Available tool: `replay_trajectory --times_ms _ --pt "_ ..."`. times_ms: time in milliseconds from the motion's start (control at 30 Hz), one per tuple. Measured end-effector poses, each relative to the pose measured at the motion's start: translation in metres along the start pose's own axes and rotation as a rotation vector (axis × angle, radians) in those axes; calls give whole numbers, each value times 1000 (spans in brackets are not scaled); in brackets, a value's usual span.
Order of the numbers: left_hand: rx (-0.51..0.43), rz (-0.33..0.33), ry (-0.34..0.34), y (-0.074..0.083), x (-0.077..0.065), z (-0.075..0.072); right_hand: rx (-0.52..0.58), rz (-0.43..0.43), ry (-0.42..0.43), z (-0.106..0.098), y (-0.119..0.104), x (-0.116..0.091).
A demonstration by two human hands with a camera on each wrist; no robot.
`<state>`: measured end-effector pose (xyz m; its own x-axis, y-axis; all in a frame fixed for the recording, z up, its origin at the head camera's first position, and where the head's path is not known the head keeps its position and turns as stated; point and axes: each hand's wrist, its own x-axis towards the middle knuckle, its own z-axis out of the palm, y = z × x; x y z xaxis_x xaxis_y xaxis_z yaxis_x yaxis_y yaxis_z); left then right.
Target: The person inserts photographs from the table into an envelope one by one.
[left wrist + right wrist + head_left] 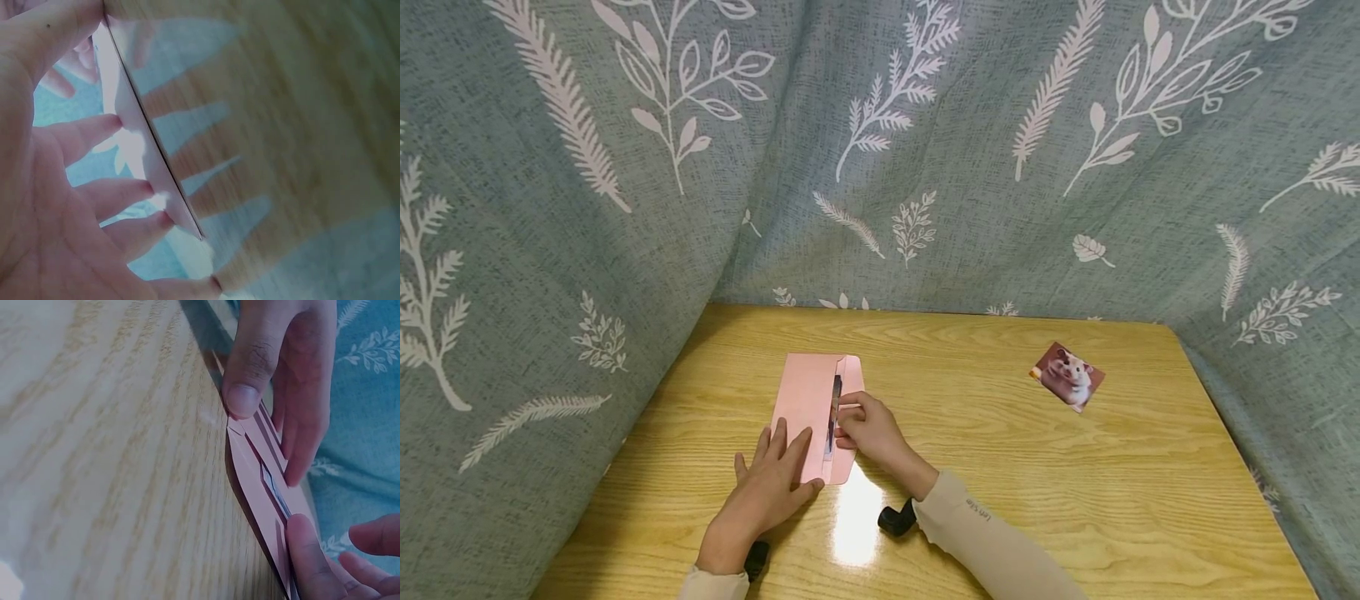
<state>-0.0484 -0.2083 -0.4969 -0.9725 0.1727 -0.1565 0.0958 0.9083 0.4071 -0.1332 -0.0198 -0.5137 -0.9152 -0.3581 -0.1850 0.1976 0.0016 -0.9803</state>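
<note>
A pink envelope (801, 387) lies on the table in the head view, its flap (852, 379) opened out to the right. In its mouth shows a narrow strip of a printed photo card (835, 400), mostly hidden inside; the right wrist view catches its edge (273, 487) too. My left hand (767, 487) rests on the envelope's lower left, fingers spread, thumb at the bottom edge near the mouth. My right hand (872, 429) is over the flap, with fingertips touching the card at the mouth. In the right wrist view one fingertip (304, 540) presses there, while another stays apart.
A second photo card (1067, 377), with a white mouse on it, lies at the table's right. The wooden table (970, 400) is shiny. Patterned grey-green cloth (955, 233) hangs behind and at the sides. A black wrist camera (897, 521) sits by the right sleeve.
</note>
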Motion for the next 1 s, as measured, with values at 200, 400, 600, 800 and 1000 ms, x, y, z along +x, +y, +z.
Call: replay_trajectory --times_ms 200,400,600,800,1000 --pt "-4 1 -4 1 2 -1 -25 -18 -8 -2 3 1" --pt "-12 -5 -15 2 3 -2 -61 -41 -26 -14 -2 -2" --pt "-33 -21 -28 2 3 -2 -114 -92 -4 -36 -11 -10" --pt "-27 -20 -32 1 1 -3 -169 -104 37 -64 -14 -16" --pt "-38 -17 -34 0 0 -1 -179 -117 74 -92 -16 -24"
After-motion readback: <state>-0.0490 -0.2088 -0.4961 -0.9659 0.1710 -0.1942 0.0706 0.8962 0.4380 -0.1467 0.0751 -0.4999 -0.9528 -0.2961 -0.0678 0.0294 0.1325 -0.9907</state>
